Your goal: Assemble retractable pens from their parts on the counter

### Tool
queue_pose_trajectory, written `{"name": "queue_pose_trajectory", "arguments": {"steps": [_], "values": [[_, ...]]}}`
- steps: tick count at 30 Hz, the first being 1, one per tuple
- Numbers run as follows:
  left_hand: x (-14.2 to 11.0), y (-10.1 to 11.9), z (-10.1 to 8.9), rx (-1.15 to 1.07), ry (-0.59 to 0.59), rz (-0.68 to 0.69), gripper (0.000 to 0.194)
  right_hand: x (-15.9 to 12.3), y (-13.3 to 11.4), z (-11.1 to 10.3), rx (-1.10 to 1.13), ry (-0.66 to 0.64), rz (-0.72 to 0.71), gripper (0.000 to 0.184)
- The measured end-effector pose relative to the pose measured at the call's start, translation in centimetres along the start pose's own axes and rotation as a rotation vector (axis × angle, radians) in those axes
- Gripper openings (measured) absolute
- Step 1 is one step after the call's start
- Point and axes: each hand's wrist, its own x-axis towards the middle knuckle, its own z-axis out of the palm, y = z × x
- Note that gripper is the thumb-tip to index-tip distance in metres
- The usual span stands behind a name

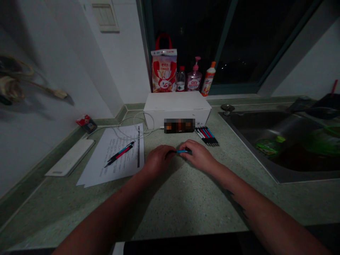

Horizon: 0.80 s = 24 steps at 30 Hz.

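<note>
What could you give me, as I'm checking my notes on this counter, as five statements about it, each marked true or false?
1. The left hand and right hand meet at one blue-and-black pen. True.
2. Both pens on the printed sheets are blue. False: one is a blue pen, the other a red pen.
3. The row of pens lies in the sink. False: it lies on the countertop, beside the white box.
4. The pink pump bottle stands between the red-capped bottle and the orange-capped bottle. True.
5. The wall switch is right of the window. False: it is on the wall to the window's left.
</note>
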Motion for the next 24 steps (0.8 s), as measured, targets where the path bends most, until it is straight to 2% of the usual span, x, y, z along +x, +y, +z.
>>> {"name": "queue_pose_trajectory", "arguments": {"steps": [9,11,17,24], "values": [[0.0,0.3,-0.2,0.014,0.011,-0.018,0.022,-0.1,0.0,0.2,-0.082,-0.067,-0.051,0.014],[0.0,0.2,-0.1,0.011,0.009,-0.036,0.021,-0.2,0.0,0.1,-0.101,-0.031,-0.048,0.007],[0.3,-0.4,-0.2,-0.032,0.081,-0.088,0.022,0.0,0.1,-0.7,-0.200,0.072,-0.031,0.006],[0.7,-0.4,-1.0,-0.048,0.179,-0.270,0.021,0.0,1.3,-1.2,-0.241,0.206,0.061,0.011]]}}
